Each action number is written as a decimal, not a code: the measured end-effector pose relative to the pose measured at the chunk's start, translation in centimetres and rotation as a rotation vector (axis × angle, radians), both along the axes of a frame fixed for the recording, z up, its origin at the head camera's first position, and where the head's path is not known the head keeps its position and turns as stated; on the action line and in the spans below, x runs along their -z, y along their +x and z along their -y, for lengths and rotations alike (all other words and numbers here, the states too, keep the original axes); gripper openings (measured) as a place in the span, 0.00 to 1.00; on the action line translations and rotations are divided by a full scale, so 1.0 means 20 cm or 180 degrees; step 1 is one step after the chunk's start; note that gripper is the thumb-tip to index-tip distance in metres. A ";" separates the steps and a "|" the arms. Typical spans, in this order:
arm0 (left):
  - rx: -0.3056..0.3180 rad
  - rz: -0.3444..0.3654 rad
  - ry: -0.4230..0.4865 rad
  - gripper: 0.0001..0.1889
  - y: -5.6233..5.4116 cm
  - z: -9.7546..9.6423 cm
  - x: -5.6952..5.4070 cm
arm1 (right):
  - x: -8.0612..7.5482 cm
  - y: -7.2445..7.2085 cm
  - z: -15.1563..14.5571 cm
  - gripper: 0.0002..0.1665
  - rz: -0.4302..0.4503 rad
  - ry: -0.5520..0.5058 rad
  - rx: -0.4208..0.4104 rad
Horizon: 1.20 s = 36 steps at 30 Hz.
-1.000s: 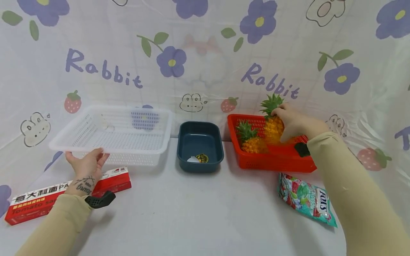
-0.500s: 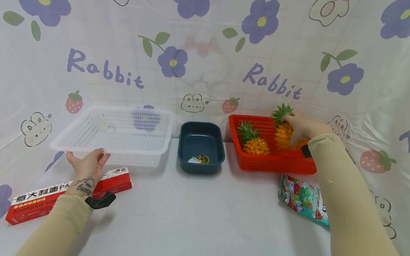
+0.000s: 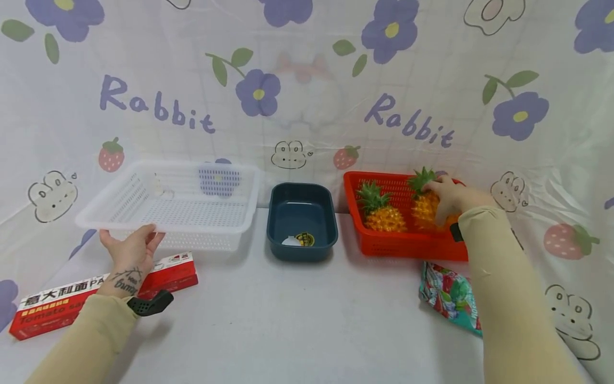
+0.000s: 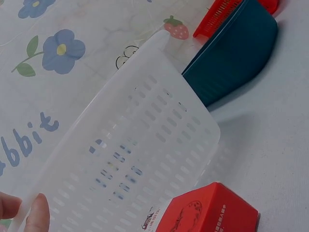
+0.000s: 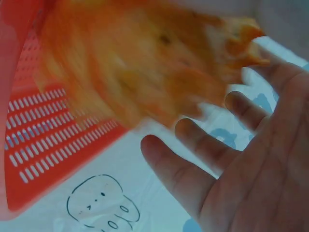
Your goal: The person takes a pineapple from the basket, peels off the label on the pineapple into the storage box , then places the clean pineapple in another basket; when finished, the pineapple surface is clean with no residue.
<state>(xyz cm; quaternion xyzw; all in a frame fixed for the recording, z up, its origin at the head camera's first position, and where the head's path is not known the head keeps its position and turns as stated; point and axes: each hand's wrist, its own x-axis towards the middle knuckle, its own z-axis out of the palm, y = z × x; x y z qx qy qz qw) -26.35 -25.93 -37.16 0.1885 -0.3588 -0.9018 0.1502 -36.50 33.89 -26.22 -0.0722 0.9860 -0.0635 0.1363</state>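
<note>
My left hand (image 3: 130, 250) pinches the front rim of a white plastic basket (image 3: 230, 224) between thumb and fingers; the left wrist view shows fingertips on both sides of that rim. At the right, my right hand (image 3: 448, 197) is beside a pineapple (image 3: 424, 208) with a green crown, inside a red basket (image 3: 384, 246). In the right wrist view the fingers (image 5: 178, 169) are spread and fairly straight along the blurred pineapple, their tips showing past its edge; the thumb is not plain to see. A second pineapple (image 3: 385, 219) lies to its left.
A dark blue tub (image 3: 302, 252) stands between the baskets. The red and white pasta box (image 3: 175, 277) lies partly behind my left wrist, and a teal candy bag (image 3: 448, 293) is partly covered by my right sleeve. A printed curtain (image 3: 307, 106) hangs behind.
My right hand has moved rightward and down with the pineapple, lowering it into the red basket beside the other one. The right sleeve now covers more of the candy bag. My left hand stays put.
</note>
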 end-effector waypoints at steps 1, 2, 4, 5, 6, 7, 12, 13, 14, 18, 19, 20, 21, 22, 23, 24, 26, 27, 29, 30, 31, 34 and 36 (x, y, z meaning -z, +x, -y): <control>0.0005 -0.0010 0.0009 0.55 0.00 0.00 0.00 | 0.00 0.00 0.00 0.53 0.0030 -0.0036 0.0005; 0.0008 -0.0017 0.0019 0.55 0.00 0.00 0.00 | 0.00 0.00 0.00 0.53 0.0045 -0.0072 -0.0005; 0.0006 -0.0026 0.0025 0.55 0.00 0.00 -0.01 | -0.01 -0.01 0.00 0.52 0.0070 -0.0150 0.0006; 0.0003 -0.0027 0.0023 0.54 0.00 0.00 -0.01 | -0.01 -0.01 0.01 0.52 0.0068 -0.0194 -0.0001; -0.0004 -0.0026 0.0019 0.54 0.00 0.00 -0.01 | -0.01 -0.01 0.01 0.52 0.0088 -0.0258 0.0003; -0.0006 -0.0028 0.0020 0.54 -0.01 0.01 -0.01 | -0.01 -0.01 0.01 0.53 0.0096 -0.0291 0.0008; -0.0015 -0.0018 0.0016 0.54 -0.01 0.01 -0.01 | -0.03 -0.01 0.03 0.51 0.0100 -0.0383 -0.0064; -0.0014 -0.0016 0.0020 0.54 -0.01 0.01 -0.01 | -0.03 -0.01 0.03 0.49 0.0097 -0.0408 -0.0086; -0.0010 -0.0016 0.0023 0.54 -0.02 0.01 -0.01 | -0.03 -0.01 0.03 0.48 0.0078 -0.0431 -0.0129; 0.0001 -0.0025 0.0024 0.54 -0.02 0.01 -0.01 | -0.02 0.00 0.04 0.41 -0.0072 -0.0531 -0.0210; 0.0006 -0.0035 0.0023 0.54 -0.02 0.01 -0.01 | -0.02 0.00 0.05 0.40 -0.0119 -0.0569 -0.0221; 0.0013 -0.0048 0.0022 0.54 -0.02 0.01 -0.01 | -0.03 0.00 0.06 0.39 -0.0167 -0.0615 -0.0233; 0.0018 -0.0063 0.0013 0.54 -0.02 0.02 -0.01 | -0.03 0.00 0.08 0.38 -0.0204 -0.0661 -0.0239; 0.0026 -0.0077 0.0004 0.54 -0.02 0.02 -0.01 | -0.03 0.00 0.09 0.38 -0.0236 -0.0710 -0.0244; 0.0036 -0.0102 -0.0003 0.54 -0.02 0.02 -0.01 | -0.03 -0.01 0.10 0.38 -0.0248 -0.0772 -0.0252; 0.0045 -0.0125 -0.0014 0.53 -0.02 0.02 -0.01 | -0.02 -0.01 0.12 0.38 -0.0251 -0.0831 -0.0249; 0.0078 -0.0180 -0.0052 0.52 -0.02 0.02 -0.01 | -0.02 -0.01 0.15 0.38 -0.0253 -0.0930 -0.0274; 0.0099 -0.0204 -0.0071 0.52 -0.02 0.03 -0.01 | -0.02 -0.01 0.17 0.38 -0.0258 -0.0951 -0.0286; 0.0142 -0.0223 -0.0097 0.51 -0.01 0.03 -0.01 | -0.01 -0.01 0.20 0.37 -0.0265 -0.0966 -0.0305; 0.0154 -0.0211 -0.0105 0.51 -0.01 0.03 -0.01 | -0.01 -0.01 0.22 0.38 -0.0267 -0.0960 -0.0306; 0.0152 -0.0172 -0.0121 0.51 -0.01 0.03 -0.01 | 0.00 -0.01 0.23 0.38 -0.0263 -0.0954 -0.0300; -0.0074 0.0146 -0.0273 0.53 -0.01 0.02 -0.03 | 0.00 -0.01 0.27 0.39 -0.0271 -0.0929 -0.0293; -0.0421 0.0423 -0.0637 0.52 0.00 0.00 -0.05 | 0.00 0.00 0.29 0.39 -0.0295 -0.0944 -0.0293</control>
